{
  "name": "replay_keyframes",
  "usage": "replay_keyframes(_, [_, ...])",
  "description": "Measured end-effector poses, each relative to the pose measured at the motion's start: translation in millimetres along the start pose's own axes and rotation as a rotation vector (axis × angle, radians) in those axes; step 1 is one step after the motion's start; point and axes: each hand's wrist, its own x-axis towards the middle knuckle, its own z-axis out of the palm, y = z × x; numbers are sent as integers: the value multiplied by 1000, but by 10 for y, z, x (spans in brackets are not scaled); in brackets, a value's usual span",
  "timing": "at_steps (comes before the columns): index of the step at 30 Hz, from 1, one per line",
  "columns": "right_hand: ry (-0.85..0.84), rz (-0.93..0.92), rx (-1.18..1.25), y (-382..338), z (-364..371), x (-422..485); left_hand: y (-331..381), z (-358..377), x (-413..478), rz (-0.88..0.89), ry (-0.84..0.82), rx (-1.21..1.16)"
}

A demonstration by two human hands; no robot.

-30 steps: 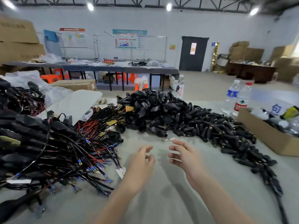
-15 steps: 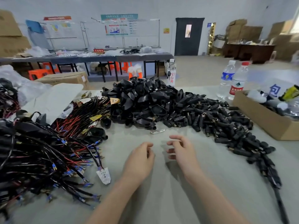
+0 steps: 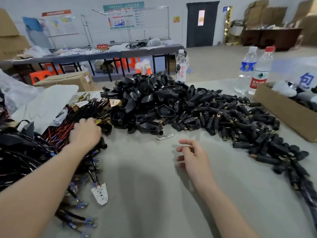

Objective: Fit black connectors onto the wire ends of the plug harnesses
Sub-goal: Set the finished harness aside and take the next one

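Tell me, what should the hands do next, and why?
Probably the left hand should pull one harness out of the tangled harness pile it rests on, toward the bare table. The right hand hovers empty, fingers relaxed, near the black connectors, ready to fit one.

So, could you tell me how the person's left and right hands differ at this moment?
The left hand lies on the wire harness pile; the right hand is over bare table, touching no parts. The left hand's fingertips are hidden among wires; the right hand's fingers are visible, loosely curled, empty. Both are bare, without gloves.
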Motion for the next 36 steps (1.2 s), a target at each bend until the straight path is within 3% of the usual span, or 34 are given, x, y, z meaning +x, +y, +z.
replay_keyframes(5, [-8,26,61,28,-49,110,-299,31,287,-107,-184,187])
replay_keyframes(10, [-21,27,66,86,-76,167,-392,76,417,-125,-196,271])
replay_keyframes(17, [-30,28,29,75,-86,163,-539,33,544,-36,-211,163])
replay_keyframes(22, [-42,13,-23,17,-95,121,-469,-225,544,-111,-128,-63])
replay_keyframes(29, [-21,-137,-342,-23,129,228,-392,-991,579,-11,92,-519])
replay_keyframes(32, [-40,-240,-516,-39,362,434,-233,-1373,552,126,315,-576])
replay_keyframes(36, [-87,-260,-813,-43,659,796,39,-1571,453,270,281,-818])
